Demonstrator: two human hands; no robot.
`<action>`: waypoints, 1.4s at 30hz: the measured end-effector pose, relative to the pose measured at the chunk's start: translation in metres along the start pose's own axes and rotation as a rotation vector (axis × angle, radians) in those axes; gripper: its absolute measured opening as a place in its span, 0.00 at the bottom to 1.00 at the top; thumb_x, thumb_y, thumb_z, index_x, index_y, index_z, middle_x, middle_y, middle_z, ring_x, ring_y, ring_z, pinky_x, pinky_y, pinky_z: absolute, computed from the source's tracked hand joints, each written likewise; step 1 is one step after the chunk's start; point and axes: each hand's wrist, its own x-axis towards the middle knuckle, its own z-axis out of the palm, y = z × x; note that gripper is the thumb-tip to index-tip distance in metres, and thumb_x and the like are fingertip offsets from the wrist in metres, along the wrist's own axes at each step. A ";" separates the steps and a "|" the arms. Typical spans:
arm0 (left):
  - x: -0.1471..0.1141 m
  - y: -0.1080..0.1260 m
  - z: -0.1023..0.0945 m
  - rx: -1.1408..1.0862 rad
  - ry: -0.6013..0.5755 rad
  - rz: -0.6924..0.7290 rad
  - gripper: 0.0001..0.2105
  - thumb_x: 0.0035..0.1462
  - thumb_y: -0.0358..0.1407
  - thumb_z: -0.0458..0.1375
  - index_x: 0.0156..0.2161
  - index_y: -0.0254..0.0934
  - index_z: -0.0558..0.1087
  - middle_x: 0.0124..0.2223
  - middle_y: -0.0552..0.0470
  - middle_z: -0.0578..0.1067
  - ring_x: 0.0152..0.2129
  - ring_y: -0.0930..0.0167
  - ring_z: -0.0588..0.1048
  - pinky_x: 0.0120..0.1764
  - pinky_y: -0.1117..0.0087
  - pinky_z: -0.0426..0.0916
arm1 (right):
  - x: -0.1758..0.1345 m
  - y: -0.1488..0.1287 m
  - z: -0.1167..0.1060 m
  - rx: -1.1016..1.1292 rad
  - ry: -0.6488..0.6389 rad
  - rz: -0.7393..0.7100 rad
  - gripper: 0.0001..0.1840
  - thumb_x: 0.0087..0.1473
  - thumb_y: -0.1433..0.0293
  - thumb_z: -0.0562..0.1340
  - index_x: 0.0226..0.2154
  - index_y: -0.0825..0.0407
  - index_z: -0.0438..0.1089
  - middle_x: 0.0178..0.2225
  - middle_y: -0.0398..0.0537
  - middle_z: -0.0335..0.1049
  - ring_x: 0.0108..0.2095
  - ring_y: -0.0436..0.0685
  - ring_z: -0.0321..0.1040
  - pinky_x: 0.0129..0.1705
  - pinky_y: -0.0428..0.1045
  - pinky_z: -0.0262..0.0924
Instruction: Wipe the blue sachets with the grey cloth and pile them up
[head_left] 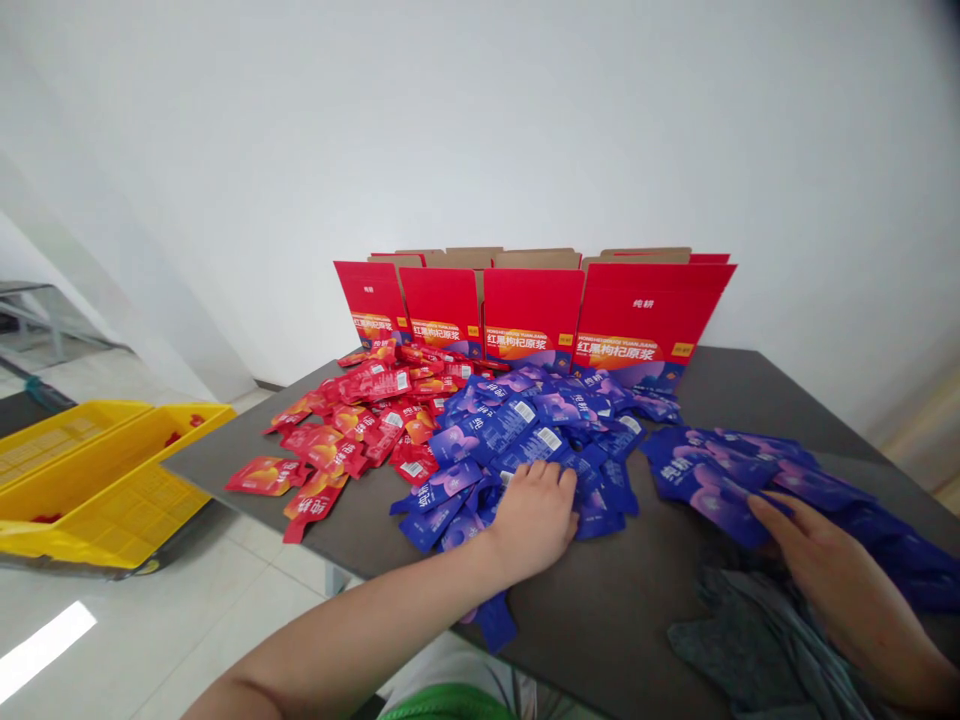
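Note:
My left hand (534,518) lies on the near side of a heap of blue sachets (517,430), its fingers curled down and closed. Whatever is under those fingers is hidden. At the right, my right hand (821,560) pinches the near edge of a blue sachet (720,497), thumb on top. That sachet lies at the left end of a row of overlapping blue sachets (817,485). Red sachets (322,445) are heaped left of the blue pile, touching it.
Red printed cartons (532,305) with raised flaps stand along the back of the dark table (585,600), near the wall. A dark grey cloth (757,640) lies by my right forearm. Yellow crates (127,500) with some red items stand left of the table. One blue sachet (495,622) overhangs the front edge.

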 end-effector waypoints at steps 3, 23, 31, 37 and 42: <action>0.004 0.003 0.006 0.035 -0.030 0.004 0.22 0.63 0.41 0.59 0.57 0.29 0.67 0.50 0.40 0.74 0.48 0.56 0.72 0.50 0.55 0.68 | 0.009 0.004 0.004 0.130 0.050 0.115 0.33 0.57 0.45 0.49 0.52 0.50 0.65 0.41 0.60 0.79 0.37 0.67 0.79 0.38 0.62 0.75; -0.027 0.068 0.032 -1.126 -0.007 -0.325 0.31 0.58 0.21 0.47 0.67 0.38 0.60 0.64 0.43 0.66 0.62 0.68 0.66 0.66 0.59 0.58 | -0.100 0.038 0.029 -0.749 0.060 -0.574 0.36 0.57 0.45 0.56 0.60 0.47 0.64 0.61 0.56 0.67 0.58 0.73 0.64 0.46 0.68 0.68; -0.069 0.086 0.052 -0.933 -0.259 -0.104 0.38 0.59 0.27 0.56 0.71 0.35 0.45 0.70 0.33 0.54 0.62 0.62 0.66 0.50 0.64 0.75 | -0.091 0.038 0.022 -0.632 0.006 -0.627 0.25 0.60 0.56 0.56 0.57 0.47 0.69 0.54 0.52 0.73 0.54 0.67 0.69 0.50 0.63 0.67; -0.069 0.046 0.006 -0.555 -0.196 0.253 0.19 0.61 0.30 0.56 0.57 0.37 0.68 0.57 0.43 0.69 0.52 0.65 0.72 0.53 0.64 0.71 | -0.088 0.036 0.025 -0.625 -0.008 -0.584 0.23 0.61 0.63 0.52 0.56 0.47 0.71 0.50 0.52 0.74 0.51 0.65 0.71 0.49 0.63 0.67; -0.013 0.034 0.010 0.003 0.066 0.570 0.17 0.70 0.30 0.47 0.60 0.34 0.68 0.67 0.40 0.64 0.65 0.59 0.59 0.63 0.49 0.58 | -0.091 0.019 0.019 -0.711 0.053 -0.668 0.23 0.61 0.64 0.52 0.56 0.47 0.70 0.52 0.53 0.74 0.52 0.67 0.70 0.49 0.64 0.65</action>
